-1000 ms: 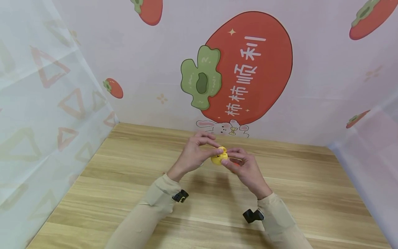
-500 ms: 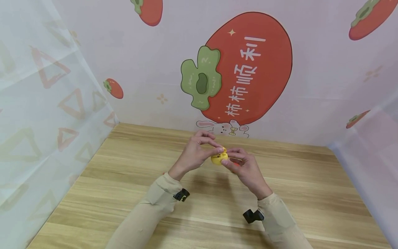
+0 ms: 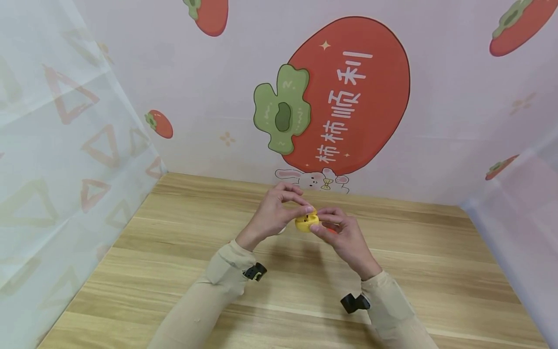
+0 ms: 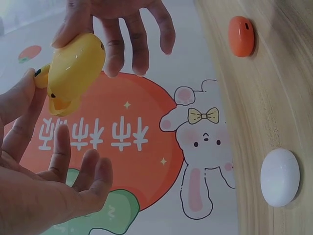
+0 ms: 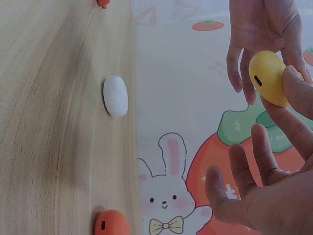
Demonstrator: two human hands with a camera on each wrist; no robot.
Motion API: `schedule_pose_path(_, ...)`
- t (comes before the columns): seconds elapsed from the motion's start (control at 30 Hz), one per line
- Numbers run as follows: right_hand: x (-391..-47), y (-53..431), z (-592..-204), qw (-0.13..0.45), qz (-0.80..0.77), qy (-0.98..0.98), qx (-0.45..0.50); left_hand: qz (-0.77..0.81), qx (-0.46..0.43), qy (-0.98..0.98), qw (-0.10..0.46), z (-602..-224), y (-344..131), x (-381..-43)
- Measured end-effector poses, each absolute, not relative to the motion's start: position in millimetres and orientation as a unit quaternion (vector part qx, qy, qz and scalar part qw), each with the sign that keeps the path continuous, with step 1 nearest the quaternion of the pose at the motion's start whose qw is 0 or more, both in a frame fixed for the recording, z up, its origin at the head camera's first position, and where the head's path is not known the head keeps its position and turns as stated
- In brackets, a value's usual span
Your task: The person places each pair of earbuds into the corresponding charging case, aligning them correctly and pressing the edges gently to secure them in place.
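Note:
Both hands meet on a small yellow earbud case [image 3: 306,224], held above the table. My right hand [image 3: 346,237] grips its rounded body, thumb in front and fingers behind. A charging port shows on the case's end in the right wrist view. With thumb and forefinger, my left hand [image 3: 274,213] pinches the case's upper end, where a small yellow part with a black spot [image 4: 38,72] shows; whether this is lid or earbud I cannot tell. The left hand's other fingers are spread away. The case's lid stands raised, with dark spots inside its mouth.
A white oval case [image 4: 279,177] and an orange case [image 4: 240,36] with a port lie on the wooden table [image 3: 174,281] beyond the hands. A small orange-red thing [image 5: 103,3] sits farther left. Printed sheets form walls at the back [image 3: 209,97] and sides.
The yellow case's upper part has tipped down slightly under my left fingers, and more of its mouth and dark spots shows. The right hand has stayed almost still.

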State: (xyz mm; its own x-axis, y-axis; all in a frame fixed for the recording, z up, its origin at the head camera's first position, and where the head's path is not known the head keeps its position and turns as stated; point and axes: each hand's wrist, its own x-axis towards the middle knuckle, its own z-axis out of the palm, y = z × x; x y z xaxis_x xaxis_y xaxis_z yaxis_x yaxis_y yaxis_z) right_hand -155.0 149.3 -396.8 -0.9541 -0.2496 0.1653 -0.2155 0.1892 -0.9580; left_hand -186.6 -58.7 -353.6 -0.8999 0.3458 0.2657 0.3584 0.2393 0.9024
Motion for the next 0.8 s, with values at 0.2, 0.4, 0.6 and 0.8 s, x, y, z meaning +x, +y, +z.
schedule_pose_path(0.2, -154.8, 149.0, -395.4, 0.013, -0.616, 0.773, -0.152, -0.574, -0.224, -0.787, 0.002, -353.7, -58.8, -186.5)
schedule_pose_path(0.4, -154.3, 148.9, -394.7, 0.007, -0.61, 0.777, -0.158, -0.573, -0.231, -0.786, 0.013, -354.3, -57.6, -187.4)
schedule_pose_path(0.6, -154.5, 148.5, -395.4, 0.004, -0.602, 0.782, -0.159, -0.572, -0.235, -0.786, 0.013, -354.8, -56.7, -187.3)
schedule_pose_path(0.8, -155.0, 149.2, -396.4, 0.004, -0.601, 0.783, -0.161, -0.571, -0.234, -0.787, 0.013, -355.3, -58.0, -188.4)
